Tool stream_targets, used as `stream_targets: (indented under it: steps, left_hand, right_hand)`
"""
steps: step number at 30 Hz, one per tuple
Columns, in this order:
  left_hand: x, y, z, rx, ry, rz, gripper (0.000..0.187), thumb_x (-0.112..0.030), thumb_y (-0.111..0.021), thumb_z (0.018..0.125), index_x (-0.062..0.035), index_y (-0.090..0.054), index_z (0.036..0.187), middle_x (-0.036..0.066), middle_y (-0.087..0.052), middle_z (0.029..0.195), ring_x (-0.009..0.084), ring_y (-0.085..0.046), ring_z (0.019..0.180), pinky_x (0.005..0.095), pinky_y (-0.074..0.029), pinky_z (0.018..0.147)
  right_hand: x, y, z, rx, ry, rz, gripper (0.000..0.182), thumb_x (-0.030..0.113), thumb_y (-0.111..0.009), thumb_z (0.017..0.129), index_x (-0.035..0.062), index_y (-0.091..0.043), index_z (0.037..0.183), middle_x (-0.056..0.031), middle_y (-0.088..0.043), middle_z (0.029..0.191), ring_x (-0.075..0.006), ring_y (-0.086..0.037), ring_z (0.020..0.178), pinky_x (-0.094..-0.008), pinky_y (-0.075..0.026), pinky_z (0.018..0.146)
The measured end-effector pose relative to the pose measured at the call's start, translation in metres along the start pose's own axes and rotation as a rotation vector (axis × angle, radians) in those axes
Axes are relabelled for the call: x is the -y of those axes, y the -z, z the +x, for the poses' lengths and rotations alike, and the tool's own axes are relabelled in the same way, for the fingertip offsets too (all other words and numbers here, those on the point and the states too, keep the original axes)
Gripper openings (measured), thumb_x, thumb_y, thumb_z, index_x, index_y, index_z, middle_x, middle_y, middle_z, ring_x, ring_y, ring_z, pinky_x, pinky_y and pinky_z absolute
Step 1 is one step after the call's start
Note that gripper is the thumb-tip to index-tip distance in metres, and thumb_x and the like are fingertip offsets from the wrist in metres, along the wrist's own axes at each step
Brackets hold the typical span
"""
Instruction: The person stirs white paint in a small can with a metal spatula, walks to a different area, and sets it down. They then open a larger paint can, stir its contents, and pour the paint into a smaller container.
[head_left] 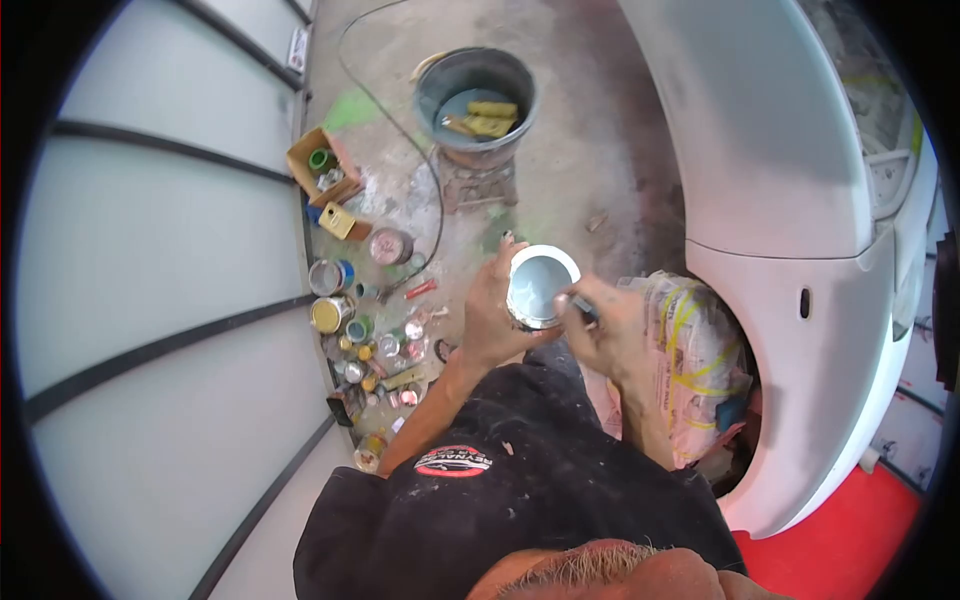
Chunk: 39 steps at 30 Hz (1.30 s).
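My left hand [487, 312] is wrapped around the side of a round, white-rimmed can [542, 284] in front of my chest. Pale grey paint-like liquid shows inside the can. At the can's right rim, my right hand [612, 325] is closed on a small grey tool [583, 306]. Only a short piece of that tool shows between the fingers, so its kind is hidden. The can's mouth faces up towards me.
A black bucket [432, 85] with water and yellow sponges stands on a stool ahead. Several paint cans and jars [331, 315] crowd the floor by the left wall. A cable [385, 108] crosses the floor. At right are a pale car body [780, 130] and a wrapped wheel [695, 350].
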<state>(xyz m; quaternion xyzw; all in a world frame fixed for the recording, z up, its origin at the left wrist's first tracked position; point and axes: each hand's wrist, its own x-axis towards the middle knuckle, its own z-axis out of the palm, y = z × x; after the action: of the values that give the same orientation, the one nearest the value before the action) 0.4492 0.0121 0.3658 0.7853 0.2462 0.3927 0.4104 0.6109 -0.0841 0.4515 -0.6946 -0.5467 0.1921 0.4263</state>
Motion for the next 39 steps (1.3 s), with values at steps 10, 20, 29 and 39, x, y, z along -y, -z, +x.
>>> stream_targets:
  steps: [10, 20, 29, 39]
  left_hand:
    - [-0.006, -0.144, 0.175, 0.036, -0.039, -0.009, 0.122, -0.035, -0.100, 0.064, 0.0069, -0.034, 0.158, 0.023, -0.063, 0.138, 0.0409, -0.065, 0.123, 0.0508, -0.052, 0.105]
    - [0.051, -0.196, 0.354, -0.025, -0.073, 0.164, 0.130, -0.033, -0.101, 0.062, 0.0040, -0.028, 0.163, 0.022, -0.062, 0.143, 0.0369, -0.065, 0.125, 0.0455, -0.050, 0.108]
    - [0.133, -0.205, 0.540, -0.088, -0.021, 0.191, 0.128, -0.034, -0.098, 0.063, 0.0017, -0.029, 0.164, 0.022, -0.064, 0.137, 0.0397, -0.065, 0.117, 0.0499, -0.051, 0.101]
    - [0.208, -0.186, 0.709, -0.144, -0.010, 0.211, 0.128, -0.038, -0.100, 0.064, 0.0010, -0.030, 0.164, 0.021, -0.064, 0.138, 0.0388, -0.065, 0.118, 0.0488, -0.051, 0.103]
  right_hand:
    - [-0.099, 0.153, 0.117, -0.032, -0.020, -0.020, 0.006, 0.008, -0.072, 0.097, 0.0025, -0.074, 0.098, -0.0082, -0.070, 0.078, -0.0174, -0.066, 0.062, -0.0316, -0.051, 0.059]
    - [-0.187, 0.190, 0.307, -0.133, -0.109, 0.210, 0.014, 0.013, -0.071, 0.100, -0.0013, -0.074, 0.098, -0.0095, -0.070, 0.075, -0.0090, -0.063, 0.065, -0.0294, -0.051, 0.060]
    - [-0.231, 0.220, 0.505, 0.013, -0.256, 0.164, 0.014, 0.012, -0.070, 0.100, -0.0003, -0.074, 0.097, -0.0065, -0.067, 0.071, -0.0079, -0.060, 0.064, -0.0252, -0.048, 0.061]
    - [-0.275, 0.212, 0.699, -0.038, -0.122, 0.306, 0.012, 0.012, -0.071, 0.100, 0.0004, -0.074, 0.101, -0.0058, -0.070, 0.074, -0.0071, -0.061, 0.068, -0.0269, -0.049, 0.061]
